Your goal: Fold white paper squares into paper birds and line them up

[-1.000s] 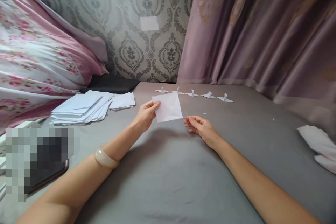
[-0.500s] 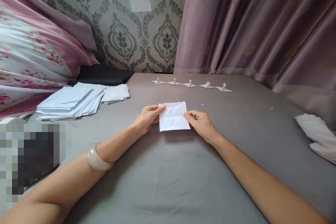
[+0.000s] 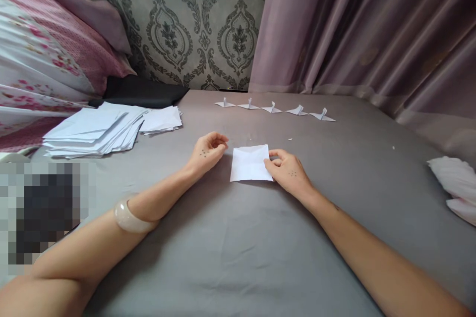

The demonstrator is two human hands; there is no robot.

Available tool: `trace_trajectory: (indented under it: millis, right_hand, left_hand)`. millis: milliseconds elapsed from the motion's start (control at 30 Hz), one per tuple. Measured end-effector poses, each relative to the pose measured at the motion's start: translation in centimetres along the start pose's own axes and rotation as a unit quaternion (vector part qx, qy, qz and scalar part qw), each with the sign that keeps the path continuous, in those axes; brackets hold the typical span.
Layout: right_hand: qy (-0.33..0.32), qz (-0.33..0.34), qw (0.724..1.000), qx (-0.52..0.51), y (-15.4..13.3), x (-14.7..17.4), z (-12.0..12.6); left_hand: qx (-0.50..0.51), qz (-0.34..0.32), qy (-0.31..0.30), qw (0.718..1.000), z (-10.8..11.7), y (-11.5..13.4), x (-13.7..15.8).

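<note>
A creased square sheet of white paper (image 3: 251, 164) is in front of me, close above the grey cloth surface or resting on it; I cannot tell which. My right hand (image 3: 290, 171) pinches its right edge between thumb and fingers. To the left of the sheet, my left hand (image 3: 210, 151) is apart from the paper, fingers loosely curled with a gap between thumb and fingertips, holding nothing. Farther back stands a row of several small folded paper birds (image 3: 273, 107).
Piled white paper sheets (image 3: 89, 131) lie at the left, beside a smaller stack (image 3: 161, 120). Behind them is a black flat item (image 3: 145, 91). Crumpled white cloth (image 3: 451, 181) sits at the right edge. Curtains (image 3: 327, 25) and a patterned wall close off the back.
My left hand has let go of the paper's left edge and moved slightly left and up. The right hand keeps its hold. The view has tilted down a little.
</note>
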State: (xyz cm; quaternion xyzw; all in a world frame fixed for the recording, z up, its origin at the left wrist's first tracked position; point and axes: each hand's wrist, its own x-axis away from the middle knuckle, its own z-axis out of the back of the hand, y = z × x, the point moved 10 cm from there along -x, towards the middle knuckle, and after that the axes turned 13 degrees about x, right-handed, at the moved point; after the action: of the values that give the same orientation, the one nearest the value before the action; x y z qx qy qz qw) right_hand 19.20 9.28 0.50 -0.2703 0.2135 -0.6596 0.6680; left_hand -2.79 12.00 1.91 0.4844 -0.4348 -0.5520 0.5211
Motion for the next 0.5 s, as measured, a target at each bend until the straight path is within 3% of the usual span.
trace_trajectory:
  millis: [100, 167, 233, 400, 500]
  right_hand:
    - [-0.005, -0.025, 0.999, -0.02, 0.7, 0.0, 0.1]
    - [-0.008, -0.047, 0.997, -0.06, 1.3, -0.1, 0.1]
    - [-0.021, -0.073, 0.991, -0.111, 1.9, -0.3, -0.2]
    - [-0.07, -0.149, 0.968, -0.188, 2.8, -0.2, -1.1]
    - [-0.089, -0.153, 0.964, -0.197, 2.5, -0.2, -1.4]
  left_hand:
    - [-0.108, -0.092, -0.136, 0.981, -2.4, 2.2, 1.1]
    - [-0.15, -0.105, -0.244, 0.952, -4.5, 2.2, 2.5]
    - [-0.187, -0.13, -0.296, 0.928, -5.6, 2.2, 3.5]
    - [-0.278, -0.216, -0.277, 0.894, -6.5, 1.6, 3.8]
    - [-0.309, -0.249, -0.257, 0.881, -6.5, 1.4, 3.6]
